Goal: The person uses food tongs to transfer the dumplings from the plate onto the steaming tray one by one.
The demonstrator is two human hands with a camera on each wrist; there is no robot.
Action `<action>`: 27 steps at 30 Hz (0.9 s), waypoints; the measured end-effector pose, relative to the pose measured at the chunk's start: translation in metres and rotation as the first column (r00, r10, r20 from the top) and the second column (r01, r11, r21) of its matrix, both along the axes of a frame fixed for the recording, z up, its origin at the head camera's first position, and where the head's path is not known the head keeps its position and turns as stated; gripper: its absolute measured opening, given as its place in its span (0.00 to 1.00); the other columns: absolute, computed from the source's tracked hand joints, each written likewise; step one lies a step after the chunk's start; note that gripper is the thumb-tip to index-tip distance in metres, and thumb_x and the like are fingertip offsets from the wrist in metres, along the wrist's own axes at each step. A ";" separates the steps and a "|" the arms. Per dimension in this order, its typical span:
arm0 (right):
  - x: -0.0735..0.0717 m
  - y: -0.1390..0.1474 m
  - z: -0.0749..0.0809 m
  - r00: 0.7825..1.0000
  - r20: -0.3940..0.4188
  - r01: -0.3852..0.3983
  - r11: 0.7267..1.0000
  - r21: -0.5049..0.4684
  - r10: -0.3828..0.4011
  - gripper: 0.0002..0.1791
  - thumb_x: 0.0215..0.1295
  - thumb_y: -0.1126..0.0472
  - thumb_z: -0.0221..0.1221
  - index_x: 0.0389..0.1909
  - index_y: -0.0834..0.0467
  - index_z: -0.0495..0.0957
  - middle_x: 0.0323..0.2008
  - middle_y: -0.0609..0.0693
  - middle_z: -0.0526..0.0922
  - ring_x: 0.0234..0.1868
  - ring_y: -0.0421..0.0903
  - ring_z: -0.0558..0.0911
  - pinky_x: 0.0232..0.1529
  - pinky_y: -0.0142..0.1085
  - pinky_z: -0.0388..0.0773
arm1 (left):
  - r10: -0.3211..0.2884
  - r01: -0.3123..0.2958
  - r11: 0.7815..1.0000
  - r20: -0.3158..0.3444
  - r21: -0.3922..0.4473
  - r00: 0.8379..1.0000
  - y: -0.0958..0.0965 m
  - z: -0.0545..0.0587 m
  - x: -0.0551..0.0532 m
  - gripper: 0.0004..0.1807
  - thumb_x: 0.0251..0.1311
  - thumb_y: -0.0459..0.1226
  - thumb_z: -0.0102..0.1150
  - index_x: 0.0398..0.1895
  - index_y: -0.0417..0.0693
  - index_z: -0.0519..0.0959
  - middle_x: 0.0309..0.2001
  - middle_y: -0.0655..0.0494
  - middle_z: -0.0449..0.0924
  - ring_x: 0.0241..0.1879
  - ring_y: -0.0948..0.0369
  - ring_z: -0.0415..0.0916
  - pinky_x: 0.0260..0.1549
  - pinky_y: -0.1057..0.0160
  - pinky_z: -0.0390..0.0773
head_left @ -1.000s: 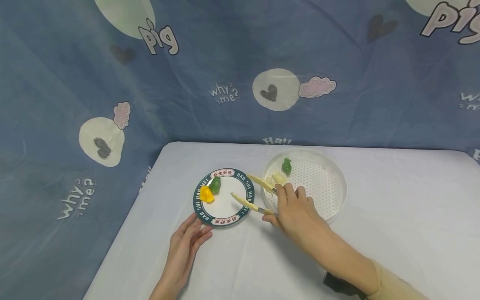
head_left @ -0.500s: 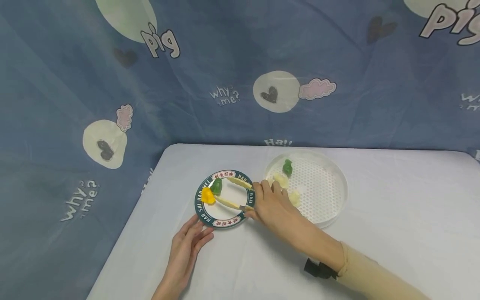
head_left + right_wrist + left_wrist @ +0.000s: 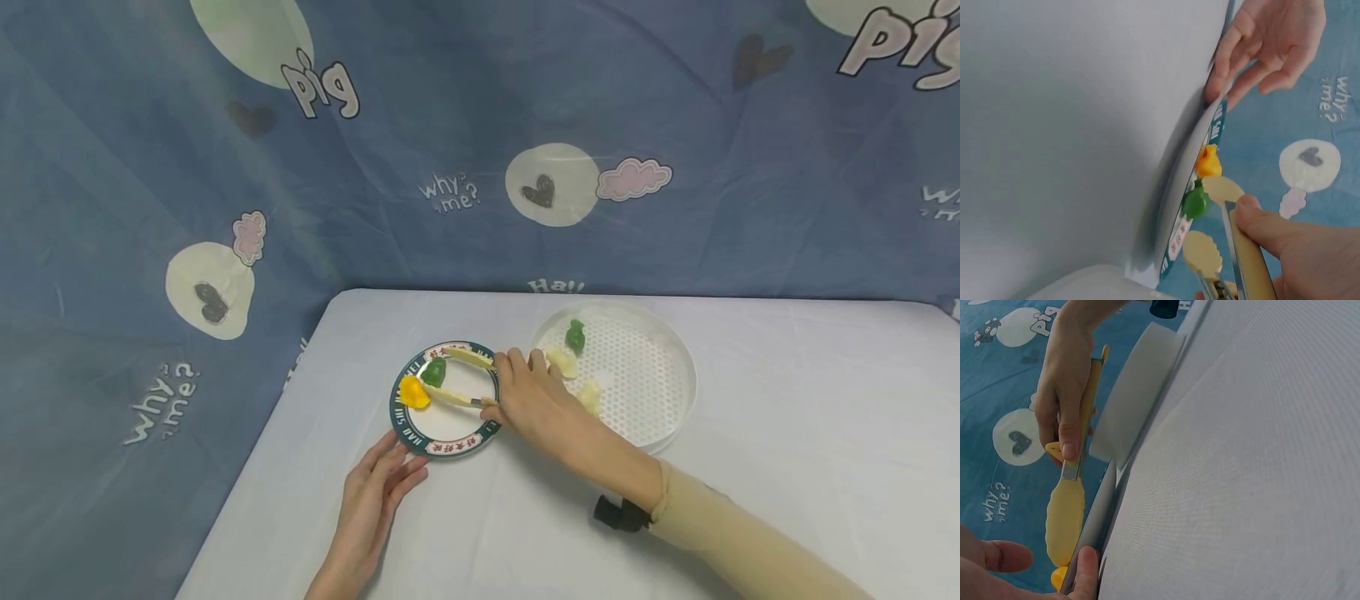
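Observation:
My right hand (image 3: pixel 536 408) grips a pair of yellow-tipped tongs (image 3: pixel 1250 262), held parted over a small white plate with a dark green lettered rim (image 3: pixel 442 448). On the plate's left side sit a glossy green pear-shaped piece (image 3: pixel 433 372) and a yellow piece (image 3: pixel 413 392) with a knobbed end. In the right wrist view, one tong tip overlaps the green piece and lies close to the yellow one; nothing is held between the tips. My left hand (image 3: pixel 371 500) touches the plate's near rim, its fingers extended; in the right wrist view its fingertips (image 3: pixel 1213 87) meet the edge.
Right of the plate stands a round white perforated tray (image 3: pixel 691 383). Inside it lie another green piece (image 3: pixel 575 336) and pale yellow pieces (image 3: pixel 562 362), partly behind my right hand. A white cloth (image 3: pixel 810 417) covers the table, with a blue printed curtain (image 3: pixel 450 242) behind.
My right hand has moved left with the tongs, from between tray and plate to over the plate. The left hand stays at the rim, and the pieces on the plate have hardly shifted.

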State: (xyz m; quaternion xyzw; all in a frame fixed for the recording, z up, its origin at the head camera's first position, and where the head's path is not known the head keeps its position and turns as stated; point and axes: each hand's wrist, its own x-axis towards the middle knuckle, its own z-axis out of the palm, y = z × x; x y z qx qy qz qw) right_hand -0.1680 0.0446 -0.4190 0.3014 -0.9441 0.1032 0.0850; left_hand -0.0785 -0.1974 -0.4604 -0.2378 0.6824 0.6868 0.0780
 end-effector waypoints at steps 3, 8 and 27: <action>-0.004 -0.001 0.000 1.000 0.005 -0.014 1.000 0.011 0.013 0.38 0.73 0.38 0.63 0.61 0.68 0.72 0.40 0.56 0.75 0.36 0.52 0.68 0.32 0.39 0.74 | 0.004 -0.004 1.000 0.003 0.003 1.000 0.000 0.000 0.000 0.38 0.83 0.45 0.48 0.87 0.38 0.51 0.74 0.36 0.69 0.55 0.66 0.84 0.60 0.72 0.90; -0.012 -0.003 0.003 0.996 0.090 -0.016 1.000 0.009 0.015 0.41 0.74 0.37 0.62 0.68 0.69 0.70 0.45 0.57 0.77 0.40 0.54 0.71 0.36 0.44 0.79 | 0.009 -0.009 1.000 0.008 0.003 1.000 0.001 0.000 0.000 0.37 0.83 0.44 0.47 0.87 0.38 0.51 0.74 0.36 0.68 0.55 0.65 0.84 0.60 0.71 0.90; -0.017 -0.012 0.002 0.982 0.186 0.015 1.000 -0.003 -0.015 0.34 0.76 0.40 0.62 0.62 0.66 0.72 0.46 0.57 0.78 0.45 0.55 0.74 0.45 0.54 0.87 | -0.002 0.002 1.000 0.009 -0.016 1.000 0.002 0.000 0.000 0.36 0.83 0.43 0.46 0.86 0.39 0.52 0.76 0.37 0.67 0.58 0.63 0.84 0.62 0.71 0.90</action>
